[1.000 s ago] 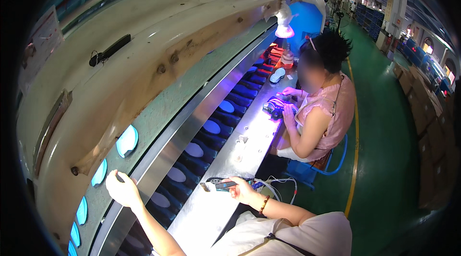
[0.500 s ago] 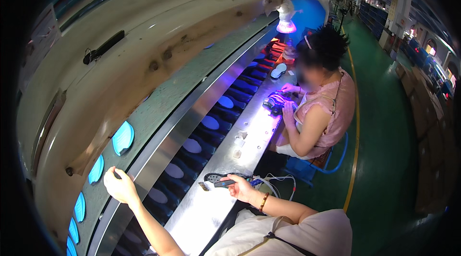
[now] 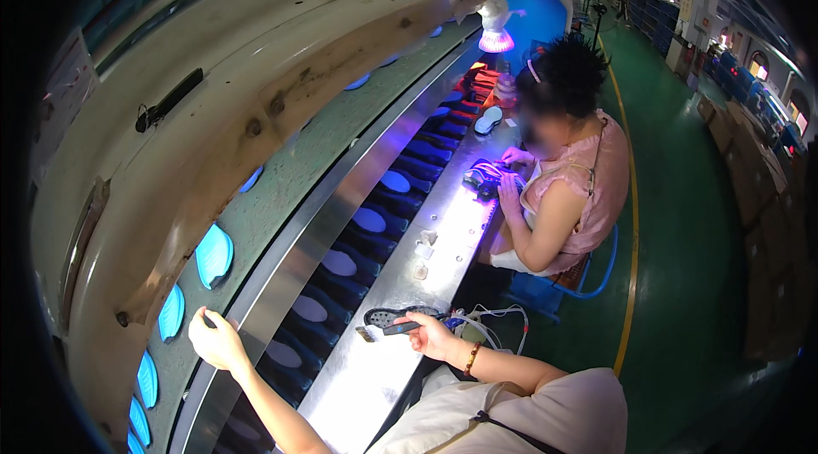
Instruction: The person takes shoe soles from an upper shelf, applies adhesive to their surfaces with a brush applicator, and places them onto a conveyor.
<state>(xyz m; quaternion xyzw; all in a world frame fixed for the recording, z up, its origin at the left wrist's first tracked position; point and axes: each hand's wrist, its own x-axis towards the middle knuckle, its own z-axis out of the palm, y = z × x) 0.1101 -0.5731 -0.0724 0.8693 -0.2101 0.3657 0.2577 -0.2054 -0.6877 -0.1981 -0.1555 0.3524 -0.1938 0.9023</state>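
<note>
Head view, brush (image 3: pixel 409 327) in right fingers (image 3: pixel 429 336)

Seated co-worker (image 3: pixel 567 173), pink lamp (image 3: pixel 496 38) overhead

bare steel bench (image 3: pixel 388 352) ahead, co-worker (image 3: pixel 567 190) possibly crowding its far end

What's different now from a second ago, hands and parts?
Little has changed. The left hand has slid slightly along the conveyor's steel rail, still reaching toward the blue soles. The right hand still holds the dark tool over the dark sole on the bench. The co-worker keeps working.
</note>
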